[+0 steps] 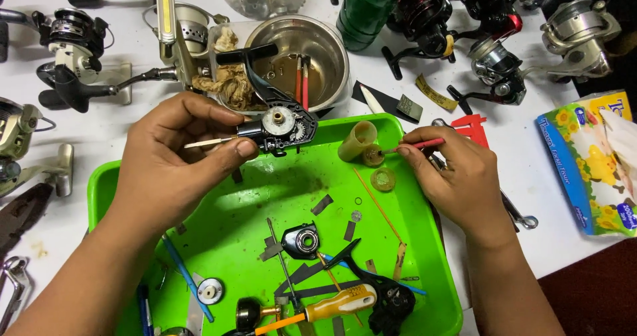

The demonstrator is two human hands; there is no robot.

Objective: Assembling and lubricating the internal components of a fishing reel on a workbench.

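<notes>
- the left hand (176, 153) pinches a black fishing-reel body with its round metal gear exposed (279, 120), holding it above the far edge of the bright green plastic tray (265, 203), gear face turned up toward the camera, so the open mechanism seems easy to reach.
- a thin pale stick (206, 141) runs between the same fingers, pointing left, apparently parked there while the reel is held.
- the right hand (458, 170) is closed round a slim red-handled brush (415, 145), held like a pen; its tip dips into a small round yellowish pot (372, 155) on the tray, just beside a cream plastic tube lying on its side (357, 140).
- a second small round amber cap (383, 179) lies near the pot.
- lower on the tray lie loose parts kept together: a black reel side cover (302, 240), a black handle piece (388, 296) and an orange-handled screwdriver (332, 304).
- beyond the tray, on the white desk (133, 120), stands a shiny steel bowl (312, 54) with two red sticks in it and a wad of stained rag (229, 80) beside it.
- several other spinning reels (73, 41) ring the desk, and a packet of tissues with yellow flowers (590, 163) sits at the right.
</notes>
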